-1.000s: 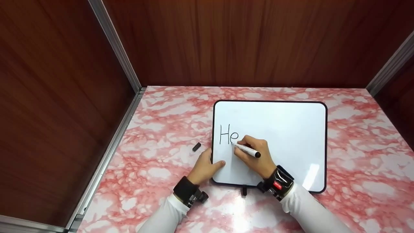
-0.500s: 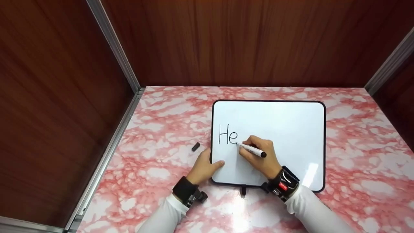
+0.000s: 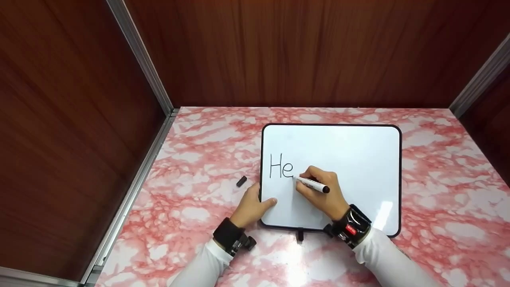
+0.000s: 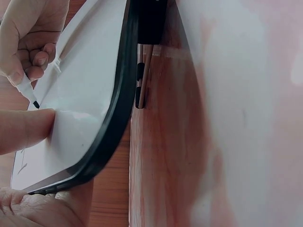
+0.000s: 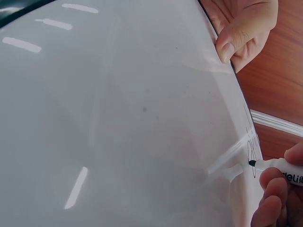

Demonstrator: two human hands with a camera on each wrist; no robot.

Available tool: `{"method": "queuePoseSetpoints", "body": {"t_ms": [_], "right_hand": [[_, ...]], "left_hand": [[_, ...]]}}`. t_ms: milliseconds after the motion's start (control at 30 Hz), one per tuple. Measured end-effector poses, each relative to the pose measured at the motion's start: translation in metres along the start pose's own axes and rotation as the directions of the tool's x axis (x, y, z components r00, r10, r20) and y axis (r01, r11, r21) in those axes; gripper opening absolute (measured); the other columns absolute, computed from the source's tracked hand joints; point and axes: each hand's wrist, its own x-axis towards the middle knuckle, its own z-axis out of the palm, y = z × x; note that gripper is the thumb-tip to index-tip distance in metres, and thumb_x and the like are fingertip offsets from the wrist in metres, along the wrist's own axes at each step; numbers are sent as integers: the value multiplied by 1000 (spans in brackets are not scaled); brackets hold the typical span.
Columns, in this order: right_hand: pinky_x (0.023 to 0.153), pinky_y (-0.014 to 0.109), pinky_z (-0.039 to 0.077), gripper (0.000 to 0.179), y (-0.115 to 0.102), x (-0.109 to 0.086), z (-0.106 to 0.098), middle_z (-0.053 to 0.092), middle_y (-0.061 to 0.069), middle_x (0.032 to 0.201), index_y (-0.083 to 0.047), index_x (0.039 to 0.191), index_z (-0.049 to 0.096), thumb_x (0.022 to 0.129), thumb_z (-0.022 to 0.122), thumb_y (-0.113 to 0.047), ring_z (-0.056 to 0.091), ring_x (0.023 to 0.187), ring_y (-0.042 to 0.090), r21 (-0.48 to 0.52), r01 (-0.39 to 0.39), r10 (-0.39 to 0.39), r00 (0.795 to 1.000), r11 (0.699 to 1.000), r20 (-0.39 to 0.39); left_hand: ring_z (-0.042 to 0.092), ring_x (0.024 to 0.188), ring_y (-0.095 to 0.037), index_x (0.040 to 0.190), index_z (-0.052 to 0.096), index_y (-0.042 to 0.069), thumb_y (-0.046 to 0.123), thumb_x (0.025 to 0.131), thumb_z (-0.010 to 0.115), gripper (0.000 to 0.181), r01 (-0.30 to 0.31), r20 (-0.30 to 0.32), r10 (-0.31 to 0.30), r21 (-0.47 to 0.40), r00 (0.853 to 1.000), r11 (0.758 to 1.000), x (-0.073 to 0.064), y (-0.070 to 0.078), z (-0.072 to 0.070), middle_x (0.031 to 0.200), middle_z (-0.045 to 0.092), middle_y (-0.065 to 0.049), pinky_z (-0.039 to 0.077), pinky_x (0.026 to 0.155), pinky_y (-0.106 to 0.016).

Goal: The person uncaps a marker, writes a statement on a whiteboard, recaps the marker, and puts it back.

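"What sort of place was it?"

"A walled work booth, by its look. Dark wood-grain panels (image 3: 303, 52) rose behind and beside the counter (image 3: 191, 159), with metal strips (image 3: 142, 56) at the corners."

"And the counter's top?"

"Red-and-white marbled."

"Did the whiteboard (image 3: 342, 155) make it an office?"

"It hinted at one, but whether the booth stood in an office, lab or workshop could not be told."

One whiteboard (image 3: 350, 151), one marker (image 3: 313, 185), one cap (image 3: 241, 181); two hands (image 3: 252, 207) (image 3: 327, 195), two wristbands (image 3: 228, 232) (image 3: 357, 220), two letters (image 3: 281, 166) (one capital).
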Motion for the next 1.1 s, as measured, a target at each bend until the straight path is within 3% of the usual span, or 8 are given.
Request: {"method": "queuePoseSetpoints", "body": {"t_ms": [233,500,733,1100], "right_hand": [[45,17,41,17,3,3,-4,67,-5,69,-10,77,65,69,74,2,52,50,8,28,18,-16,998,999,-63],[48,16,40,13,4,23,-11,66,-3,69,-8,78,65,72,74,-1,54,52,10,-8,6,-8,988,1000,-156],[47,17,39,10,6,34,-10,65,-5,67,-8,77,65,74,73,-3,53,52,9,-27,-10,6,989,1000,-146],[47,18,37,9,10,38,-7,64,-6,67,-8,77,65,75,71,-3,51,52,8,-35,-17,12,993,999,-119]], "left_hand": [[62,97,-18,122,58,4,8,82,71,41,13,-5,-13,32,1000,999,0,1,0,110,66,-7,50,87,-35],[62,97,-18,121,58,4,8,83,71,41,24,-8,-24,28,1000,999,-1,1,0,110,66,-7,49,88,-36],[62,97,-18,121,59,4,7,83,70,40,28,-5,-28,17,1000,999,0,0,0,109,66,-6,50,87,-36],[62,95,-17,119,59,3,6,82,71,39,-16,-4,16,28,1000,999,0,0,-1,106,67,-6,50,85,-35]]}}
